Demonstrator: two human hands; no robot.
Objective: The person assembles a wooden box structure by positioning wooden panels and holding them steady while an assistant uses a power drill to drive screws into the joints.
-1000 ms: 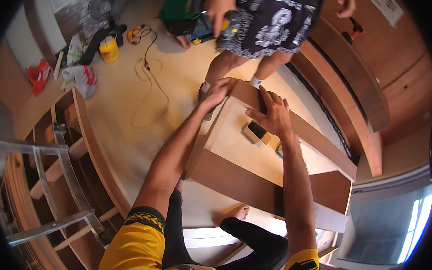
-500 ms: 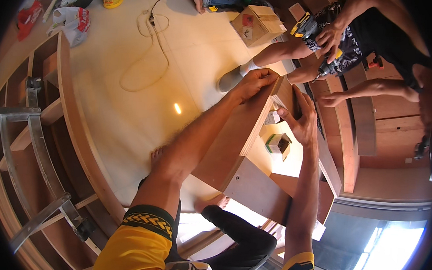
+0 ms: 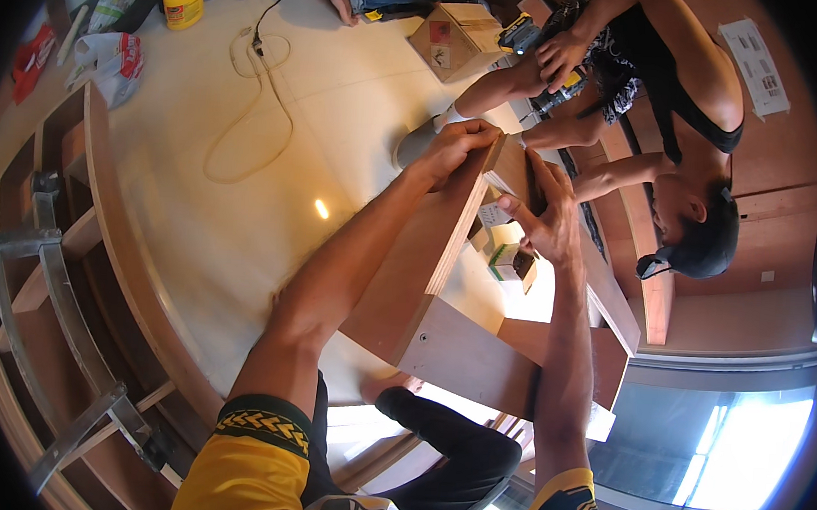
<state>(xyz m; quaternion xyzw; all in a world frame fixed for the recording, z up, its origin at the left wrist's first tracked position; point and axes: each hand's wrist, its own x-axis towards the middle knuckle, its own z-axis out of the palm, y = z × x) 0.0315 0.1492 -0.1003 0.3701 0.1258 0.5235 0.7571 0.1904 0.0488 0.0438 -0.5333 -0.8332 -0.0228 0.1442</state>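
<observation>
Floor is leaving moving room between a shelf unit and the wooden frame, which is sitting mid-view, its far corner lying near a co-worker's leg. The left hand is gripping that corner's edge; the right hand is clasping the end panel, thumb and fingers spread.

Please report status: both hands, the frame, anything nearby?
Left hand gripping frame corner; right hand against same end. Frame open in middle, box visible there. Co-worker holding drill close beyond.
</observation>
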